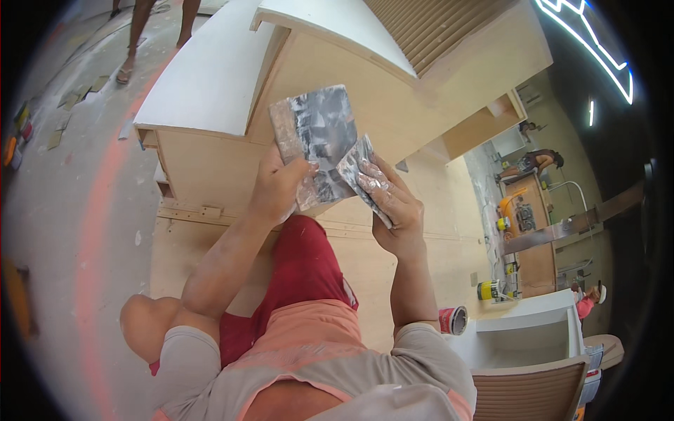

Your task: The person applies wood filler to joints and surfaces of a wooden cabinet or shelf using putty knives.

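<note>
My 2 bare hands meet near the centre of the frame, both grasping. My left hand (279,184) grips a flat rectangular slab smeared with dark grey and white paste (324,123), thumb across its face, just above the centre. My right hand (394,200), its fingers coated in whitish residue, clasps a smaller flat piece streaked grey and white (357,158). This piece overlaps the slab's lower right edge in view; whether they touch, I cannot tell.

Behind the slab, across the upper middle, stands a pale wooden cabinet with white surfaces and brown ribbed slats (411,102). My dark red cloth shorts (305,263) show below my hands. At lower right sits a red cylindrical tin (453,321). At the right, a person in dark clothing (537,163) bends over; 2 bare legs (140,28) stand at upper left.
</note>
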The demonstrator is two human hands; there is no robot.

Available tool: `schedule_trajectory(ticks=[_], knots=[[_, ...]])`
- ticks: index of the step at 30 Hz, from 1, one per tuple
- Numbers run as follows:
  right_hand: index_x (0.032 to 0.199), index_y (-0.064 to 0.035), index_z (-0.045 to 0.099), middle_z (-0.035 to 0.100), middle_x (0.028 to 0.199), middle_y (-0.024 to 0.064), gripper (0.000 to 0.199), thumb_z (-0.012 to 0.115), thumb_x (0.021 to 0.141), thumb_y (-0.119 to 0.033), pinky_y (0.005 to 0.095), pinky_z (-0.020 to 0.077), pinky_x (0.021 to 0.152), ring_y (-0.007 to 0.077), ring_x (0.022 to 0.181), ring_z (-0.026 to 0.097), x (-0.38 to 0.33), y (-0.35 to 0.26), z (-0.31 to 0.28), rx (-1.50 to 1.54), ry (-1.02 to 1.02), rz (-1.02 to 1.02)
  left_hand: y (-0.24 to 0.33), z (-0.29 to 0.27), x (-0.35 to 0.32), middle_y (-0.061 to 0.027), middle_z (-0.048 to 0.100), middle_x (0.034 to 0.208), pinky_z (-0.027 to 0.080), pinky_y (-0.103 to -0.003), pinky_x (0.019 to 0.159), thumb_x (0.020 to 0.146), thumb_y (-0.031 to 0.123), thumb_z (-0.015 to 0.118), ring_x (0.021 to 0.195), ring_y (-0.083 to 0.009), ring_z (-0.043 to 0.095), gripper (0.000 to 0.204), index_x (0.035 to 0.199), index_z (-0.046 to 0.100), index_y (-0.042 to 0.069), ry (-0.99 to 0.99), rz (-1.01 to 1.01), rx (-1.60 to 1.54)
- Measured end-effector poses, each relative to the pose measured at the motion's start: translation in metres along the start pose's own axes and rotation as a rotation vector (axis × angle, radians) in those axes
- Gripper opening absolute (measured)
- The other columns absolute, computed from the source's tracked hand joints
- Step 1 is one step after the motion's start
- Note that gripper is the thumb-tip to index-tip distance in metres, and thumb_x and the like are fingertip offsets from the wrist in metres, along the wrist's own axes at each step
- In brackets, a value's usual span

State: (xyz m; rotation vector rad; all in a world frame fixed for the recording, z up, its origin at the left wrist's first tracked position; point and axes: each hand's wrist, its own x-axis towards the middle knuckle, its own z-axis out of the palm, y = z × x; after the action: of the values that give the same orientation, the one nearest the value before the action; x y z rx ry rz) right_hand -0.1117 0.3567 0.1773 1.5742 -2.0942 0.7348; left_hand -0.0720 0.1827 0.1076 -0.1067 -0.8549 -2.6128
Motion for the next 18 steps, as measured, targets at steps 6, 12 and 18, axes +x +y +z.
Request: schedule_trajectory(ticks=[6, 12, 18], knots=[[0.105, -0.0028, 0.056, 0.059, 0.099, 0.0174, 0.037, 0.051, 0.071, 0.012, 0.0332, 0.0458, 0.079, 0.0313, 0.096, 0.056, 0.001, 0.031, -0.043, -0.25, 0.073, 0.145, 0.023, 0.008, -0.011, -0.0072, 0.054, 0.09, 0.045, -0.026, 0.068, 0.071, -0.001, 0.047, 0.076, -0.0124, 0.054, 0.038, 0.109, 0.041, -0.002, -0.046, 0.014, -0.193], [0.106, -0.0078, 0.058, 0.06, 0.086, 0.0155, 0.039, 0.049, 0.071, 0.007, 0.0342, 0.0458, 0.074, 0.0285, 0.084, 0.057, 0.094, 0.052, -0.132, -0.869, 0.483, -0.073, 0.025, 0.009, -0.013, -0.0083, 0.053, 0.095, 0.046, -0.028, 0.072, 0.071, 0.0, 0.048, 0.081, -0.013, 0.054, 0.042, 0.112, 0.04, -0.002, -0.082, -0.01, -0.092], [0.104, -0.0134, 0.061, 0.061, 0.093, 0.0127, 0.037, 0.051, 0.07, -0.001, 0.0334, 0.0463, 0.077, 0.0258, 0.088, 0.058, 0.156, 0.076, -0.16, -0.99, 0.548, -0.202, 0.021, 0.005, -0.009, -0.0083, 0.053, 0.095, 0.045, -0.028, 0.073, 0.072, 0.0, 0.049, 0.081, -0.0134, 0.054, 0.041, 0.112, 0.04, -0.002, -0.103, -0.056, -0.153]])
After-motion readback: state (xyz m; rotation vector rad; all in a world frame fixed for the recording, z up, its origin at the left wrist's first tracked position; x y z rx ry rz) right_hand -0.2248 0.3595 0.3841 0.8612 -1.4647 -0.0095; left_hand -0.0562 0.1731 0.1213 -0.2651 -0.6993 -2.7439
